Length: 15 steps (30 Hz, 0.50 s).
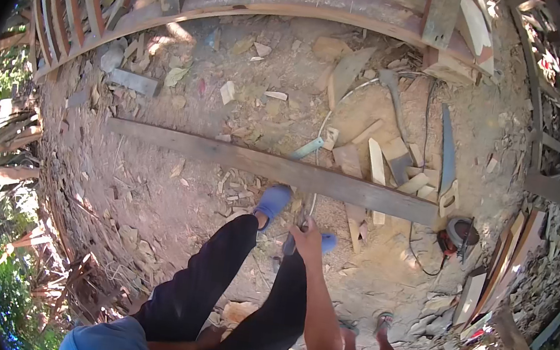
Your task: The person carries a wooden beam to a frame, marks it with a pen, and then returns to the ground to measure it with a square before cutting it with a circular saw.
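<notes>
My right hand (307, 240) is closed near my right knee, around something thin and dark whose shape I cannot make out. It is just on the near side of a long wooden board (267, 168) that lies across the ground. Low in the view, my left hand (209, 338) rests by my left thigh, and its fingers are hidden. A blue clog (273, 201) shows on my left foot, close to the board. Beyond the board lies a light-blue strip (308, 148), beside a pale cable.
A handsaw (449, 154) and a power tool (457, 237) lie at the right, among wood offcuts (376, 162). A wooden frame (301, 1) spans the top. Another person's foot (384, 322) is at the lower right. Planks (503, 265) stack at the right edge.
</notes>
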Each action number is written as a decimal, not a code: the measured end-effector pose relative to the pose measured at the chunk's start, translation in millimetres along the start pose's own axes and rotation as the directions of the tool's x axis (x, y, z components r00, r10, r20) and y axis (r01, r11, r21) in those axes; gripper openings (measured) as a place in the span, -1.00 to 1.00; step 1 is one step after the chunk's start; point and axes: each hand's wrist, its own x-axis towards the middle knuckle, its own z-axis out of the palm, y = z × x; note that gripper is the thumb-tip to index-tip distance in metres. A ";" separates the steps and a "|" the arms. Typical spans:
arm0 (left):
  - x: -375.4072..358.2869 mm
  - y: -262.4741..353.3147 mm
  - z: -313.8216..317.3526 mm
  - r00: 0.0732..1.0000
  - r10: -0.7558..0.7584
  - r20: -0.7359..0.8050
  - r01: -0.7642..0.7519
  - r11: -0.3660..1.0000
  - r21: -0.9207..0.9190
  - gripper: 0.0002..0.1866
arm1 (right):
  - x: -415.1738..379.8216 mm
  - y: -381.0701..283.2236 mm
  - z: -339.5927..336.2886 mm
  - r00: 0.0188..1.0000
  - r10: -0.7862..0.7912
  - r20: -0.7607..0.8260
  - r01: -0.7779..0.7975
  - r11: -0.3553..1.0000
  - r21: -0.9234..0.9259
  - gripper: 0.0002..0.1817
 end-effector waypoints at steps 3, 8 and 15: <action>16.5 44.3 0.7 0.996 0.092 0.013 -0.092 0.996 -0.023 -0.72 | 19.9 -81.3 -38.2 0.898 0.294 0.327 -0.317 0.948 0.017 -0.64; 16.0 259.6 -184.7 0.465 0.720 -0.516 -0.825 0.564 0.044 -0.77 | 43.8 -40.6 -52.1 0.897 0.279 0.342 -0.191 0.944 -0.270 -0.58; 301.8 232.5 -292.9 0.428 -0.063 -0.902 -0.427 0.865 -0.263 -0.36 | 102.5 -8.9 -68.4 0.955 0.077 0.285 -0.030 0.985 -0.167 -0.43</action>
